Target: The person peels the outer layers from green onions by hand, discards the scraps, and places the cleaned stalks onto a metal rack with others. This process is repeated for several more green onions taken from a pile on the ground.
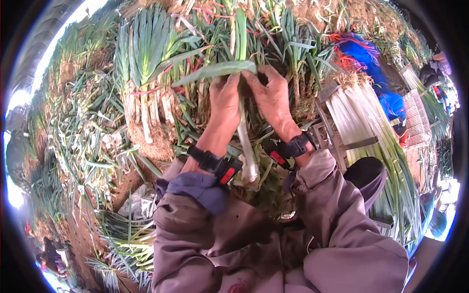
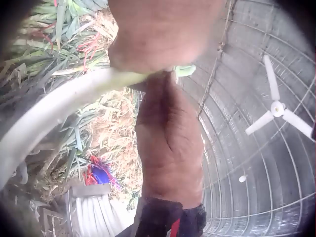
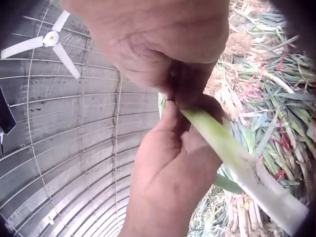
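Observation:
A single leek (image 1: 245, 146) hangs between both hands, its white root end toward the person's lap and its green top pointing away. My left hand (image 1: 224, 102) has its fingers curled at the leek's neck. From the other side, my right hand (image 1: 272, 95) pinches with thumb and forefinger at the same spot, the two thumbs nearly meeting. One green leaf (image 1: 210, 71) bends sideways across the hands toward the left. In the right wrist view the pale stalk (image 3: 242, 165) runs out below the fingers; the palms hide part of the grip.
Trimmed leeks (image 1: 361, 117) lie across a wooden rack (image 1: 328, 127) on the right. Behind it is a blue bundle (image 1: 371, 73) with red ties. A tied leek bunch (image 1: 146, 53) stands at left, among loose leaves and peelings (image 1: 90, 141). More leeks lie beyond the hands.

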Demonstrator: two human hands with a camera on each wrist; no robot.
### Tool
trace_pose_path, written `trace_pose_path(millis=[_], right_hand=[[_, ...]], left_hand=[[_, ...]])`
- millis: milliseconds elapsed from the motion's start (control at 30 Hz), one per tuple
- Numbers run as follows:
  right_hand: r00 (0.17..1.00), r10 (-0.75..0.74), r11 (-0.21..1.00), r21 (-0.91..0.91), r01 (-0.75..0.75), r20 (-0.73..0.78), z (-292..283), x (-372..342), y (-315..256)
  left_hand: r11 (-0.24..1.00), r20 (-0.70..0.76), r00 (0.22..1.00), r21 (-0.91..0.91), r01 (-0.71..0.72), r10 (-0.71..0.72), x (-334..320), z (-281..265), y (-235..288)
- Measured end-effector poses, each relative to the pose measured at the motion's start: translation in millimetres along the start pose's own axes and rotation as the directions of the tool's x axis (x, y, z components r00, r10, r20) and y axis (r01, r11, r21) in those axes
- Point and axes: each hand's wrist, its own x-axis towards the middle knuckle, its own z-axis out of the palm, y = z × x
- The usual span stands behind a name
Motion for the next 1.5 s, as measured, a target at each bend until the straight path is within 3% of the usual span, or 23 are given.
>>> trace_pose_path(millis=[100,167,267,367,433,500,533,600,667,733,767,833,867,900,933,1000,1067,1167,1200,1267,1300,1433,1500], right_hand=[[0.998,0.065,0.998,-0.011,-0.065,-0.010,-4.0,-21.7,-17.4],[0.952,0.290,0.946,0.117,-0.301,0.101,-17.4,-40.1,-22.7],[0.910,0.383,0.871,0.266,-0.412,0.158,-48.1,-48.6,21.4],[0.886,0.425,0.899,-0.200,-0.390,0.184,-99.7,-73.9,128.4],[0.851,0.450,0.872,-0.341,-0.352,0.272,-125.6,-110.1,163.4],[0.471,0.520,0.600,-0.697,0.392,0.712,-140.0,-142.7,154.8],[0.467,0.529,0.602,-0.702,0.381,0.708,-137.6,-147.6,157.1],[0.734,0.253,0.793,-0.569,0.216,0.631,-121.4,-143.6,158.5],[0.793,0.124,0.936,-0.336,0.106,0.596,-85.7,-103.0,90.3],[0.719,0.195,0.926,0.116,-0.358,0.667,-61.3,-83.1,42.6],[0.721,0.193,0.927,0.117,-0.356,0.665,-51.3,-77.8,34.5],[0.590,0.400,0.910,-0.380,-0.165,0.702,-38.3,-70.0,26.9],[0.591,0.393,0.913,-0.377,-0.158,0.704,-38.1,-74.5,35.2],[0.656,0.283,0.899,0.044,-0.435,0.699,-38.8,-84.3,51.1],[0.734,0.206,0.664,0.459,-0.590,0.647,-39.0,-91.0,58.9],[0.790,0.198,0.710,0.471,-0.524,0.581,-30.6,-85.2,31.6],[0.814,0.122,0.677,0.552,-0.487,0.568,-20.9,-75.4,19.2],[0.799,0.198,0.623,0.557,-0.549,0.567,0.2,-63.7,-14.0],[0.753,0.229,0.532,0.569,-0.628,0.617,2.2,-64.2,-28.7],[0.630,0.235,0.568,0.421,-0.707,0.740,-1.2,-76.3,-41.5],[0.609,0.239,0.583,0.389,-0.713,0.756,-1.6,-88.0,-38.9],[0.587,0.315,0.577,0.340,-0.742,0.746,-42.5,-106.5,-56.4],[0.645,0.434,0.678,0.242,-0.694,0.629,-55.2,-114.0,-65.1]], left_hand=[[0.994,-0.147,0.983,-0.007,0.110,-0.110,23.5,-13.2,14.4],[1.000,-0.106,0.994,-0.029,-0.005,0.002,41.6,-25.7,26.9],[0.989,-0.028,0.994,-0.097,-0.107,0.105,42.9,-29.9,39.0],[0.992,-0.311,0.942,0.014,-0.126,0.124,41.7,-33.5,73.5],[0.990,-0.318,0.940,-0.034,-0.137,0.120,44.6,-56.5,91.7],[0.988,-0.382,0.917,-0.053,-0.145,0.114,39.7,-60.6,107.4],[0.988,-0.423,0.898,-0.038,-0.149,0.120,39.8,-64.5,112.8],[0.985,-0.441,0.892,-0.078,-0.153,0.104,38.4,-70.5,119.2],[0.975,-0.320,0.933,-0.088,-0.202,0.164,51.1,-102.5,116.3],[0.971,-0.277,0.949,-0.141,-0.192,0.148,53.2,-115.0,119.6],[0.971,-0.275,0.950,-0.141,-0.193,0.149,51.0,-118.4,122.7],[0.925,-0.244,0.956,-0.297,-0.236,0.165,46.5,-124.1,127.4],[0.924,-0.243,0.955,-0.296,-0.243,0.173,47.5,-125.1,130.1],[0.923,-0.373,0.918,-0.288,-0.256,0.139,50.4,-126.3,133.6],[0.921,-0.497,0.862,-0.281,-0.269,0.100,52.6,-127.5,135.8],[0.929,-0.438,0.891,-0.265,-0.256,0.121,35.9,-101.8,127.1],[0.987,-0.521,0.852,-0.160,-0.028,-0.060,30.2,-68.2,111.2],[0.966,-0.493,0.855,-0.256,0.034,-0.161,36.7,-65.7,64.7],[0.963,-0.181,0.969,0.241,-0.124,0.170,42.7,-122.0,37.3],[0.879,-0.158,0.961,0.459,-0.131,0.226,43.6,-114.2,52.6],[0.992,-0.630,0.775,-0.121,-0.032,-0.052,41.5,-51.5,81.1],[0.982,-0.642,0.764,-0.177,-0.068,-0.063,39.0,-39.7,85.7],[0.972,-0.538,0.838,-0.233,-0.037,-0.097,38.2,-42.7,68.0]])
